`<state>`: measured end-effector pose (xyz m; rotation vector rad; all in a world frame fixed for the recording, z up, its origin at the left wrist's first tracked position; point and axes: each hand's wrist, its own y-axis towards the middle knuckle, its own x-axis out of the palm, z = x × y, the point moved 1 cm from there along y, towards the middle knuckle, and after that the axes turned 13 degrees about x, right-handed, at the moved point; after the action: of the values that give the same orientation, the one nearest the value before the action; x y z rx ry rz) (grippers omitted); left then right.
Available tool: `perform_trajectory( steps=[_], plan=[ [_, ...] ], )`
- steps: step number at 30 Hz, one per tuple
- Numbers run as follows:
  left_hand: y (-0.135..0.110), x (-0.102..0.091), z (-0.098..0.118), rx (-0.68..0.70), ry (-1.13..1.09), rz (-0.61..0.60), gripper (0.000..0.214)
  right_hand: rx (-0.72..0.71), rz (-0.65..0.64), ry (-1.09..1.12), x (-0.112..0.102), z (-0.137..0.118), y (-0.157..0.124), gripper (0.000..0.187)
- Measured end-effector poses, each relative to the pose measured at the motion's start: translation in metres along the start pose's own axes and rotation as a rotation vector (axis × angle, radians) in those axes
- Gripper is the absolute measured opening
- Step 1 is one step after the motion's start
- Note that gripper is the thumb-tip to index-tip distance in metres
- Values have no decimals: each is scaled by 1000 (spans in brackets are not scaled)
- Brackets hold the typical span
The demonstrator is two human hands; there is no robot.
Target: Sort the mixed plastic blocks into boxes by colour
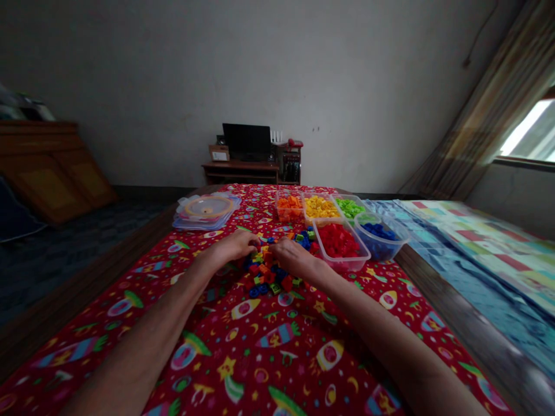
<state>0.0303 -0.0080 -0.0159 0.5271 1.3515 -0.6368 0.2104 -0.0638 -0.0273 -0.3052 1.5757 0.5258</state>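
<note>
A pile of small mixed-colour bricks [271, 271] lies on the red rocket-print cloth [269, 352]. My left hand [234, 245] rests at the pile's left edge with fingers curled down onto the bricks. My right hand [292, 254] sits on the pile's right side, fingers bent and pinched among the pieces. What either hand holds is hidden by the fingers. Behind the pile stand clear tubs of sorted bricks: orange [289, 208], yellow [319, 207], green [350, 207], red [340, 241] and blue [380, 234].
A stack of clear tub lids [206, 211] lies at the back left of the cloth. A patterned mattress [489, 248] runs along the right. A low desk with a dark monitor [247, 141] stands against the far wall. A wooden cabinet [52, 167] is at left.
</note>
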Motion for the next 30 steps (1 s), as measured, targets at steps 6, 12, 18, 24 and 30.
perform_trajectory(
  steps=[6, 12, 18, 24, 30],
  plan=[
    [-1, 3, -5, 41, -123, 5, 27, -93, 98, 135, 9, 14, 0, 20],
    [2, 6, -16, 10, -226, 94, 20, -7, 209, 171, 4, 18, 2, 17],
    [2, 8, -24, 11, -391, 149, 24, 18, 244, 266, 0, 11, 4, 16],
    [4, 3, -16, 56, -736, 203, 33, 169, 225, 556, -11, 9, 8, 19],
    [2, -8, 7, 0, -918, 299, 47, 252, 174, 772, -24, 15, 7, 39]
  ],
)
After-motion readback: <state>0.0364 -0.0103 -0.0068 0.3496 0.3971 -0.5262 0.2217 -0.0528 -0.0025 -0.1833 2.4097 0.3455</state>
